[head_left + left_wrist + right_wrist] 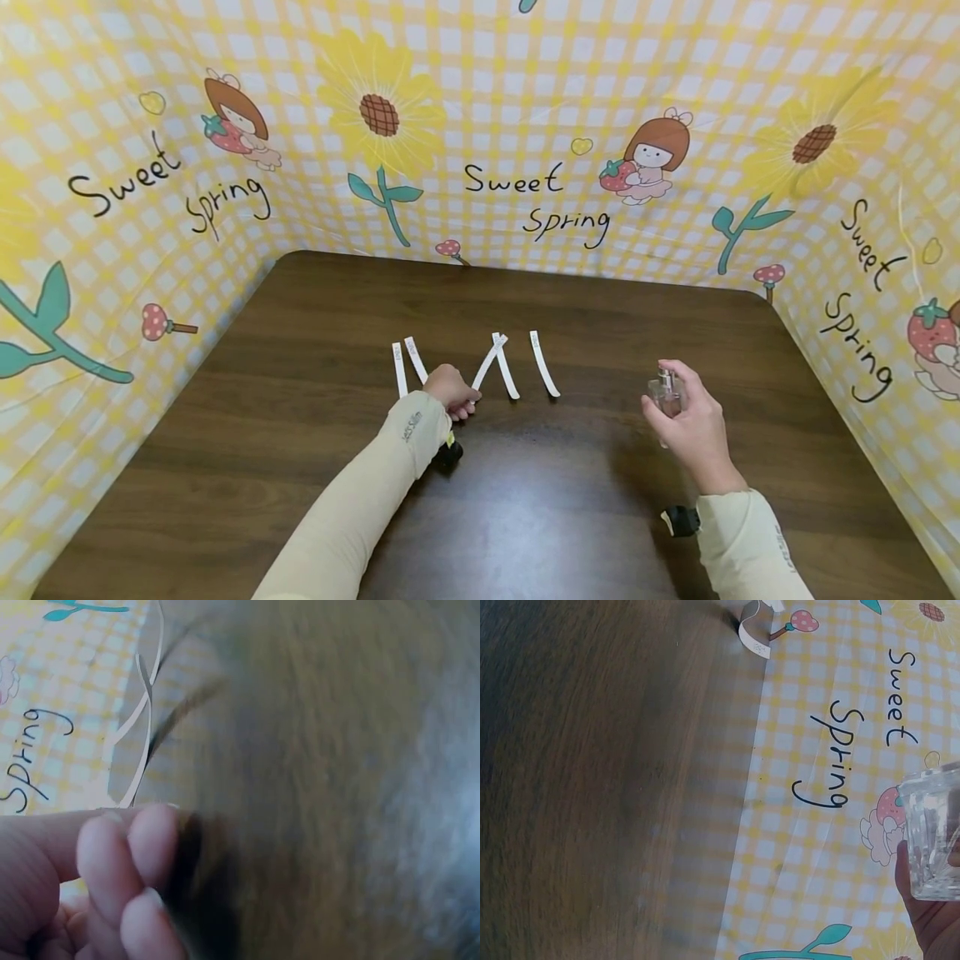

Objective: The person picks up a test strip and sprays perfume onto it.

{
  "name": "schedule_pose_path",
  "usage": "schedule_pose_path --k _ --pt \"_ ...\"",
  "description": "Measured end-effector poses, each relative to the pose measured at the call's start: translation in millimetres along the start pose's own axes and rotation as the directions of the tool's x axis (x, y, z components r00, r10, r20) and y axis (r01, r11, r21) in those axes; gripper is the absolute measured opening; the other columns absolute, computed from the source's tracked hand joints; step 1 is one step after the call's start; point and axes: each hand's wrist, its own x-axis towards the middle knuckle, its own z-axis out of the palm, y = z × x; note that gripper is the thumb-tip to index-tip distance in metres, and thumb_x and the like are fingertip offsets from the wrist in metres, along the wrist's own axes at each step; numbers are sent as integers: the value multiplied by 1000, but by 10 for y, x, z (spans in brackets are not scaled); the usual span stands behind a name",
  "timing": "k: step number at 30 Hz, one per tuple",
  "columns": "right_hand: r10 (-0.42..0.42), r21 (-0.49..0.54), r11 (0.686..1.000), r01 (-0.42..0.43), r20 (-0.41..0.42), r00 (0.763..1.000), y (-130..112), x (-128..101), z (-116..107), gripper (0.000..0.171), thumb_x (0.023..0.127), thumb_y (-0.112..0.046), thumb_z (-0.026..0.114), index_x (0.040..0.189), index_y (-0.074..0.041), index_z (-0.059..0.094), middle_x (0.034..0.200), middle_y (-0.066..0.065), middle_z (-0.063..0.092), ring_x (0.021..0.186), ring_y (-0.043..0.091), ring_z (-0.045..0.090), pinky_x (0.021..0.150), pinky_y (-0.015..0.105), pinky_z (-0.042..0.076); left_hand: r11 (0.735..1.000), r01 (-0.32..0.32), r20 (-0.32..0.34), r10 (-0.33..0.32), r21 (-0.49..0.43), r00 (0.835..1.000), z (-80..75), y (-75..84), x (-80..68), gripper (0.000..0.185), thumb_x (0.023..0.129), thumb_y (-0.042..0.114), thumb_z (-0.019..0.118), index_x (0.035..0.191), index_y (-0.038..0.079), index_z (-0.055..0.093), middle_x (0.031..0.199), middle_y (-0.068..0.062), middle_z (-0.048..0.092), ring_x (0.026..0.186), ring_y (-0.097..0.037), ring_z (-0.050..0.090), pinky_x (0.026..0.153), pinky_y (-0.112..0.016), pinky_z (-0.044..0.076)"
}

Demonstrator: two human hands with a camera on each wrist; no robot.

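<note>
Your right hand [693,421] grips the small glass perfume bottle [666,392] to the right of the paper test strips [476,365] on the surface [315,317]. Your left hand [452,390] pinches one strip's near end. A tilted nozzle could miss the strip and wet the wood.

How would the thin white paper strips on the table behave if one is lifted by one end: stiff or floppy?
Probably floppy and very light: the paper strips are thin and narrow, and some already curve up off the table. A strip would likely bend under the grip of the left hand, which pinches the end of one. They may slide easily on the smooth wood.
</note>
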Motion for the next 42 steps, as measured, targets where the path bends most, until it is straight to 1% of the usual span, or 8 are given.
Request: schedule_pose_path --k 5,9,14,20,26,36,39,42 --pt "-13 -3 1000 13 -10 1000 -12 6 16 53 73 1 74 121 -3 54 77 15 61 60 21 51 53 35 46 994 5 -19 -7 -105 1000 -13 -18 3 20 88 5 65 69 -3 64 50 -1 57 36 -5 47 36 -16 40" --pt "-35 0 999 35 -27 999 -24 16 33 53 72 1 75 120 -2 54 75 14 60 59 19 50 53 34 45 990 -8 -27 4 -140 1000 -25 -9 -11 18 87 6 66 72 -3 64 51 -1 58 37 -5 48 36 -16 40" --pt "-54 3 999 54 -27 998 -46 27 47 53 71 2 75 120 -2 54 76 13 61 60 18 50 53 34 45 986 -14 -6 13 -169 1000 -31 53 -94 16 88 7 66 76 -2 62 54 -3 59 38 -6 48 37 -17 41" --pt "-87 5 996 87 -28 996 -65 40 69 53 71 2 75 120 -1 54 75 12 59 59 15 48 52 30 44 979 -62 34 70 -194 997 -22 140 -251 14 88 5 66 78 -3 60 55 -4 59 38 -7 47 37 -17 41" --pt "-110 19 994 110 -22 994 -91 54 101 53 71 3 75 119 -1 53 70 8 54 56 9 43 49 27 39 968 -120 75 139 -220 987 5 187 -400 10 88 0 65 88 -10 62 55 -5 58 36 -7 46 37 -18 41" --pt "-172 12 985 172 -18 985 -173 100 164 55 71 2 76 120 -2 53 67 6 49 54 11 41 47 30 37 961 -155 115 184 -227 976 0 262 -603 6 87 -1 65 88 -7 63 55 -7 59 36 -7 46 37 -18 42" --pt "-185 10 983 185 -11 983 -198 114 186 55 71 2 76 120 -3 53 68 5 50 54 10 41 47 29 37 969 -158 123 184 -192 975 -27 246 -641 6 86 -1 66 88 -7 63 55 -8 59 36 -7 46 37 -19 42" --pt "-197 8 980 197 4 980 -224 130 215 55 72 1 76 121 -4 52 68 4 51 54 6 41 46 28 38 979 -158 112 173 -128 979 -78 215 -671 5 86 -2 66 85 -5 63 54 -7 58 36 -7 46 36 -19 42"
